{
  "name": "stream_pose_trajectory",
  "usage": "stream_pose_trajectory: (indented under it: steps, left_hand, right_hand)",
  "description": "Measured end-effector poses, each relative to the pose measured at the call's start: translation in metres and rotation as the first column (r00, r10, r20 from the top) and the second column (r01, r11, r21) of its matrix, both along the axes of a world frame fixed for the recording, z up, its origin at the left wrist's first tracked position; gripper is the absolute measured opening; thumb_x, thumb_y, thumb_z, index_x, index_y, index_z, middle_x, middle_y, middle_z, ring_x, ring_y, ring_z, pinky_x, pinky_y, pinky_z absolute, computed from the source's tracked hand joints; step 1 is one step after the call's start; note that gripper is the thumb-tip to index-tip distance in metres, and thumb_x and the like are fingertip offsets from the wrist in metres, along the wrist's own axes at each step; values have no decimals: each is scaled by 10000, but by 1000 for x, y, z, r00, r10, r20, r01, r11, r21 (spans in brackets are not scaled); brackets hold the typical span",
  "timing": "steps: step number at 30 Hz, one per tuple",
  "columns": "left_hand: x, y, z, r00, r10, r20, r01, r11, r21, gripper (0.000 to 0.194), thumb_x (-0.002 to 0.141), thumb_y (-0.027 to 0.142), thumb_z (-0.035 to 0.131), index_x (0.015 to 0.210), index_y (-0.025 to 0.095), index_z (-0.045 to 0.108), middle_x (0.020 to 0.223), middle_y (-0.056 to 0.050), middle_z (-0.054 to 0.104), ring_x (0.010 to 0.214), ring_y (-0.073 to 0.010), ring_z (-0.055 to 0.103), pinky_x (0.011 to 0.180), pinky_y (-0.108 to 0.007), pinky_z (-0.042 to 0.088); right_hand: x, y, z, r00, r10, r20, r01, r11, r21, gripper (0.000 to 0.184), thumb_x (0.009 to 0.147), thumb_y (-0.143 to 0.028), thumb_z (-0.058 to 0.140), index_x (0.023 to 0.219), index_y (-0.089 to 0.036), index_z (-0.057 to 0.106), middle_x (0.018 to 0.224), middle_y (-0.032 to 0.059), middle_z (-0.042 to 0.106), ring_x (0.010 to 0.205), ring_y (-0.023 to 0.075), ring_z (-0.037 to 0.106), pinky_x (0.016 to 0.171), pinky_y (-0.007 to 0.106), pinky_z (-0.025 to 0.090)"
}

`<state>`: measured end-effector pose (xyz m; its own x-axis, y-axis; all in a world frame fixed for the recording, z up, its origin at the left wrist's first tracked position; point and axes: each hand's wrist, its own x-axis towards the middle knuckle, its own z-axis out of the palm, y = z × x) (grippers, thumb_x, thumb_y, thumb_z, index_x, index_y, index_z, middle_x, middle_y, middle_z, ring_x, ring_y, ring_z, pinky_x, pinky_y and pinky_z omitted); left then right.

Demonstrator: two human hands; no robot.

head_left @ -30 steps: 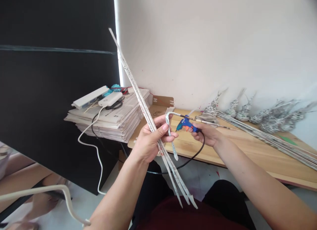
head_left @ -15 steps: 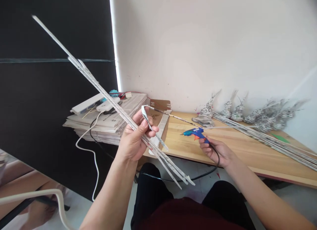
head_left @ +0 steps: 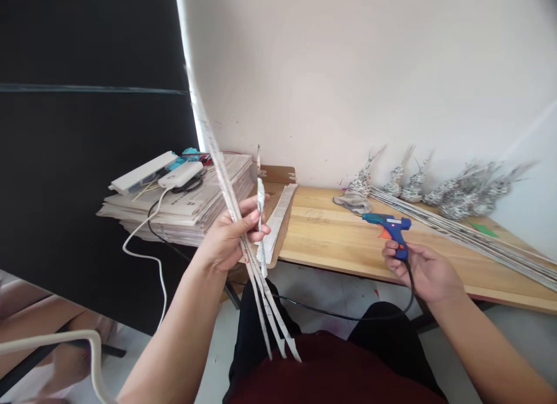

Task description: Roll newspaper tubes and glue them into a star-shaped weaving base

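My left hand (head_left: 230,235) is closed around several thin rolled newspaper sticks (head_left: 221,172), which slant from the upper left down to my lap. A separate folded paper strip (head_left: 261,204) stands nearly upright at the fingertips of that same hand. My right hand (head_left: 429,270) grips a blue glue gun (head_left: 394,224) by its handle, above the table's front edge. Its teal nozzle end points left, toward the held sticks but well apart from them. From the handle's bottom a black cord loops down over my knees.
On the wooden table (head_left: 317,230) lie a long bundle of paper sticks (head_left: 470,235) and a grey cloth (head_left: 352,202). Several woven paper figures (head_left: 413,186) stand along the wall. To the left, a newspaper stack (head_left: 174,218) carries a white power bank (head_left: 183,175) and cables.
The sticks have swung more upright in my left hand, and the bent strip has turned upright too. My right hand has moved right with the glue gun, farther from the sticks.
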<state>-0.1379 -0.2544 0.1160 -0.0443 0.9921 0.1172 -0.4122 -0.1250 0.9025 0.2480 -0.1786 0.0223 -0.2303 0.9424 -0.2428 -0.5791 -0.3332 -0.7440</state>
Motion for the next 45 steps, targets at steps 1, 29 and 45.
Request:
stream_pose_trajectory:
  steps: [1, 29, 45]
  left_hand:
    - [-2, 5, -8, 1000, -19, -14, 18, 996, -87, 387, 705, 141, 755, 1084, 136, 676, 734, -14, 605, 605, -84, 637, 468, -107, 500]
    - [-23, -14, -39, 997, -26, -70, 16, 991, -136, 317, 701, 242, 773, 974, 84, 740, 687, -88, 665, 486, -43, 523, 329, -106, 229]
    - [-23, -15, -39, 1000, -22, -14, 19, 990, -139, 286, 676, 226, 794, 910, 73, 732, 685, -82, 661, 486, -37, 518, 329, -101, 228]
  right_hand:
    - [-2, -5, 3, 999, 26, 25, -26, 1000, -6, 139, 745, -183, 522, 872, -211, 570, 805, 64, 521, 655, 164, 526, 500, 278, 520]
    - [-161, -57, 58, 553, -90, 828, -599, 648, 470, 349, 922, -494, 489, 839, -187, 632, 588, 14, 578, 560, 141, 552, 534, 255, 444]
    - [-168, -67, 77, 430, -352, 831, -683, 475, 555, 295, 943, -395, 481, 806, -186, 637, 568, -11, 569, 528, 125, 519, 563, 260, 433]
